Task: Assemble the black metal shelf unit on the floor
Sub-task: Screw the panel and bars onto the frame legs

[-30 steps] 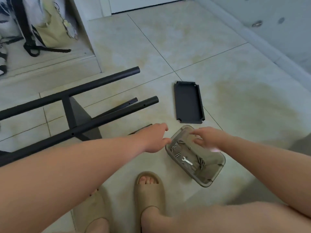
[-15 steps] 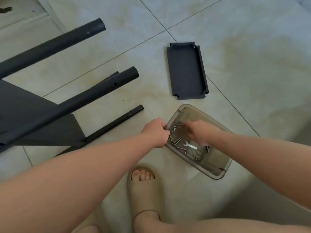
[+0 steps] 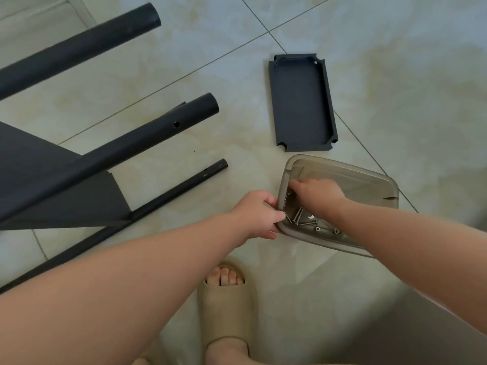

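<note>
On the floor at left lies the part-built black shelf frame [image 3: 66, 185], matte tubes joined to a flat panel, with a loose black tray [image 3: 300, 101] well apart from it. The left hand [image 3: 258, 214] grips the rim of a clear bin [image 3: 369, 177] of screws [image 3: 297, 217]. The right hand [image 3: 316, 193] reaches inside (its grasp cannot be told). Pale tiles [image 3: 395, 75] lie under everything, and a beige slipper [image 3: 226, 312] stands near.

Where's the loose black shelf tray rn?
Head view, upper right of centre: the black shelf tray lies flat on the floor, just beyond the clear hardware bin, right of the drilled pole.
</note>
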`<state>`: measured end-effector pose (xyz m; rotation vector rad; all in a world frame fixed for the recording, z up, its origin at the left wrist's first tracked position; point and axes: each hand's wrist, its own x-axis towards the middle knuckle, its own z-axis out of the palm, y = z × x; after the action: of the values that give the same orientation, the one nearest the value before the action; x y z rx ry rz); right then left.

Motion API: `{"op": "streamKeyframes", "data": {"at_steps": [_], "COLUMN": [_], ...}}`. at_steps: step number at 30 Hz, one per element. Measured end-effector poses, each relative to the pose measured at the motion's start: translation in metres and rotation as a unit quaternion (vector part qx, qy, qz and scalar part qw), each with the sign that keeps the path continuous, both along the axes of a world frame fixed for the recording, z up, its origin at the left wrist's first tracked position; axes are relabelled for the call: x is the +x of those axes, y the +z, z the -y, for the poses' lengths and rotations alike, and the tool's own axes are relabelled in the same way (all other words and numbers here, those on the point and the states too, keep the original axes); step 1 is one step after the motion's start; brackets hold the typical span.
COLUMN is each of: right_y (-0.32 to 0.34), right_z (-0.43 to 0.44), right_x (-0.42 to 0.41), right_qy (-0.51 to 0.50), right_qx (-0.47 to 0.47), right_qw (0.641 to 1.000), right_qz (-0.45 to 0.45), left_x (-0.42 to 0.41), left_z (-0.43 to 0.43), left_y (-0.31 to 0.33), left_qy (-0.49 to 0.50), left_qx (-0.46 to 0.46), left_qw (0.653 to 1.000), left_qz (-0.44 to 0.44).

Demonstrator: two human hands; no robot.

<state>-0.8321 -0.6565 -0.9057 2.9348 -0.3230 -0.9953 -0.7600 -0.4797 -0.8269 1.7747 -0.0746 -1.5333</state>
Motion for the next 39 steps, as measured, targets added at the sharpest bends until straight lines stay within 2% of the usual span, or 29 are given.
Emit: {"op": "streamKeyframes", "data": {"at_steps": [4,9,14,18,22,25,29,31,34,39], "right_y": [-0.004,0.012,0.063,0.117,0.178,0.227,0.282,0.303,0.323,0.322], "right_z": [0.005,0.011,0.006,-0.009,-0.042,-0.075,-0.131,-0.164,-0.213,-0.278], "right_x": [-0.001,-0.007,-0.008,-0.001,0.010,0.021,0.037,0.049,0.069,0.095], "right_qy": [0.012,-0.076,-0.154,-0.160,-0.155,-0.141,-0.133,-0.132,-0.123,-0.109], "right_qx": [0.003,0.056,0.149,0.187,0.208,0.218,0.282,0.307,0.324,0.324], "right_qw": [1.000,0.995,0.975,0.966,0.959,0.954,0.922,0.905,0.894,0.894], "right_qz": [0.003,0.024,0.057,0.085,0.111,0.149,0.227,0.263,0.284,0.290], "left_x": [-0.003,-0.004,0.006,0.026,0.046,0.057,0.066,0.070,0.073,0.083], "left_z": [0.002,-0.002,-0.020,-0.046,-0.079,-0.113,-0.167,-0.196,-0.239,-0.295], "left_y": [-0.002,0.001,0.027,0.069,0.124,0.164,0.210,0.226,0.236,0.229], "left_qy": [0.015,0.018,-0.096,-0.224,-0.242,-0.222,-0.132,-0.069,-0.001,0.059], "left_qx": [0.002,0.007,0.068,0.092,0.109,0.107,0.080,0.064,0.056,0.097], "left_qw": [1.000,1.000,0.988,0.953,0.929,0.926,0.958,0.963,0.947,0.916], "left_qz": [0.003,0.004,0.098,0.181,0.259,0.287,0.241,0.254,0.316,0.384]}}
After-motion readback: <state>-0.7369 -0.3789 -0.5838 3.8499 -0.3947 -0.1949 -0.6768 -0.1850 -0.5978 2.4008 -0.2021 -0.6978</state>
